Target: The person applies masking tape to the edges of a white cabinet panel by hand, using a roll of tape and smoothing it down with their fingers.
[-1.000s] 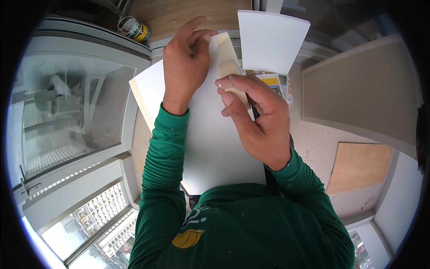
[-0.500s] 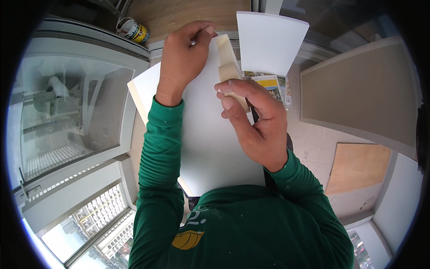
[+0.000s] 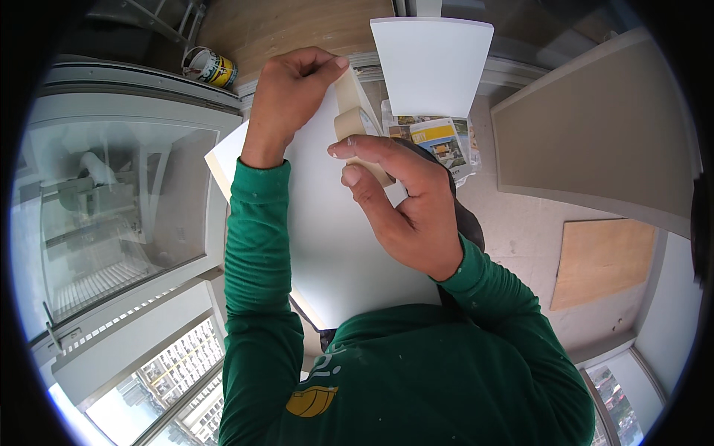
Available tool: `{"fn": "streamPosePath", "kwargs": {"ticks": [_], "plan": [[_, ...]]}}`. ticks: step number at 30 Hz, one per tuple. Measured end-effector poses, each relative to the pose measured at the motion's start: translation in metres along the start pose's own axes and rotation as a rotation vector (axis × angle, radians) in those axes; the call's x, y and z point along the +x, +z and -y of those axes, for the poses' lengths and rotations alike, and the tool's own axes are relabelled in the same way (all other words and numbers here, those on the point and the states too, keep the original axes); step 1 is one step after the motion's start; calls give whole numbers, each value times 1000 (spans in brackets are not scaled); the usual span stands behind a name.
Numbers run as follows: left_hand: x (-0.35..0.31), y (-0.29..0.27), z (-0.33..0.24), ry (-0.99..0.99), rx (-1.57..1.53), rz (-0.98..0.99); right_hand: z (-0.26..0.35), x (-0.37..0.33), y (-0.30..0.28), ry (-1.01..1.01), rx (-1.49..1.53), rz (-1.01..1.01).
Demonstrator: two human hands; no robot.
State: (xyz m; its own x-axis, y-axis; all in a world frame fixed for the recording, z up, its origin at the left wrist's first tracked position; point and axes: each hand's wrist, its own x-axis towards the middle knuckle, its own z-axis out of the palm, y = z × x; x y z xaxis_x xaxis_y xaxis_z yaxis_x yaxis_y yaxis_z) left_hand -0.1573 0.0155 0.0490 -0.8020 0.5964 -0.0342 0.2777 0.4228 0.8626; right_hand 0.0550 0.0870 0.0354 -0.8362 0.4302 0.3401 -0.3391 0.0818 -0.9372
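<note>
A white board (image 3: 327,230) lies across my lap, with cream masking tape along its left edge. At its far right corner my left hand (image 3: 286,104) is closed, thumb and forefinger pinching the end of a masking tape strip (image 3: 347,91). The strip runs down the board's right edge to a masking tape roll (image 3: 352,124). My right hand (image 3: 413,201) curls at the roll's near side, forefinger and thumb bent round it with a gap between their tips. Its other fingers are hidden.
A second white panel (image 3: 431,67) stands upright ahead, beside printed magazines (image 3: 439,141) on the floor. A large grey-brown panel (image 3: 595,134) leans at the right, above a plywood sheet (image 3: 602,260). A paint bucket (image 3: 210,68) stands far left, near a glazed door (image 3: 123,193).
Both hands, the tape and the board's far end have shifted slightly left in the picture. My right hand remains at the roll, and the magazines show more fully.
</note>
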Motion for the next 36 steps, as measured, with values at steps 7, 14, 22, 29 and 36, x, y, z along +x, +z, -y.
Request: {"fn": "streamPosePath", "kwargs": {"ticks": [7, 14, 22, 29, 36], "plan": [[-1, -2, -11, -118, -64, -6, 3, -1, 4, 32, 26, -41], [-1, -3, -3, -46, 47, 73, 5, 0, 5, 48, 44, -61], [3, 2, 15, 14, -42, 5, -12, -16, 8, -91, -64, -84], [5, 2, 25, 14, -45, -12, 3, -26, 0, 79, -76, 29], [9, 1, 43, 34, -4, -42, 22, -63, -6, 292, 16, 68]]}}
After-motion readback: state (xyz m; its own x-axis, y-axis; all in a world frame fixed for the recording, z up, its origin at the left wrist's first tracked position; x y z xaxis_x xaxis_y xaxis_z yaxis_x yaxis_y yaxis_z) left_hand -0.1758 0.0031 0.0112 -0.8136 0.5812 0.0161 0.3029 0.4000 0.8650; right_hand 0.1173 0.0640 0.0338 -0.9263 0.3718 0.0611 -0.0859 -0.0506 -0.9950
